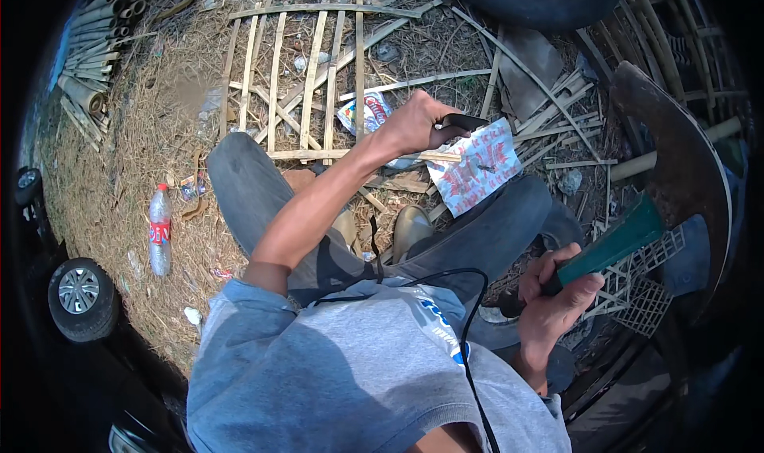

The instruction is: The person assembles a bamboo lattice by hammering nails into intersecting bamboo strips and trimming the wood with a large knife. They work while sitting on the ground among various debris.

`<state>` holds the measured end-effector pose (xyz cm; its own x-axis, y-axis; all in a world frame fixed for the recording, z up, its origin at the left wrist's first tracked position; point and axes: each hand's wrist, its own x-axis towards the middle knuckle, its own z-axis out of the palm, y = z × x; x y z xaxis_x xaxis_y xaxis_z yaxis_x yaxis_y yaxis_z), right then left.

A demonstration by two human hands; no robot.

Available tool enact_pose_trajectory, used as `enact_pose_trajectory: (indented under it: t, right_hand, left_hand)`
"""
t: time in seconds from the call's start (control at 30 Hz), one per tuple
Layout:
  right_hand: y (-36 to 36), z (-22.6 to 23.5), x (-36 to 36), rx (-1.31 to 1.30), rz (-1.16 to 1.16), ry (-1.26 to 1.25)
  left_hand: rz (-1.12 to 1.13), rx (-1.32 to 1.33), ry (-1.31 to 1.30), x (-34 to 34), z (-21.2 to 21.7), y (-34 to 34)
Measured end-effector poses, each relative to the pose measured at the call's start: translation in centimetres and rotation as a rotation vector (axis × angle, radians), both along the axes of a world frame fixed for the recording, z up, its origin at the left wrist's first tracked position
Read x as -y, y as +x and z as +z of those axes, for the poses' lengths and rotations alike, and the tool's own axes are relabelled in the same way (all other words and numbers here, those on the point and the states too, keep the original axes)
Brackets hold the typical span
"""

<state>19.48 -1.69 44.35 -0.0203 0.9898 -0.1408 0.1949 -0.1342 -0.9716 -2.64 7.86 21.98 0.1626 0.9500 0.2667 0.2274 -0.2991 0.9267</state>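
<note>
My left hand (pixel 418 125) is stretched forward over my knees, closed around a dark, curved strip (pixel 463 122) that looks like rubber. Under it lies a white paper sheet with red print (pixel 476 171), close to my left knee's far side. In my right hand (pixel 557 294), at the right, is a large billhook; its green handle (pixel 613 242) points up and away from my fist, and its broad, rusty curved blade (pixel 680 147) stands out to the far right. Beyond my left hand, a lattice of split bamboo strips (pixel 317 79) rests on the dry ground.
A plastic bottle with a red cap (pixel 160 230) lies at the left, near a car wheel (pixel 79 298). Bamboo poles (pixel 99 47) are stacked far left. A black tyre (pixel 549 3) lies at the far right, near loose bamboo strips (pixel 565 115). A plastic wrapper (pixel 362 115) touches the lattice.
</note>
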Motion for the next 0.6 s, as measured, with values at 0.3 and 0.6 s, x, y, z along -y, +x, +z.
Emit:
enact_pose_trajectory:
  t: [0.3,0.6]
  right_hand:
    - [-0.2,0.1,0.6,0.323,0.127,0.030]
    - [1.1,-1.4,0.9,0.437,0.091,-0.208]
  left_hand:
    - [-0.053,0.022,-0.021,0.5,0.2,0.2]
    - [0.024,0.064,0.003,-0.3,0.3,-1.1]
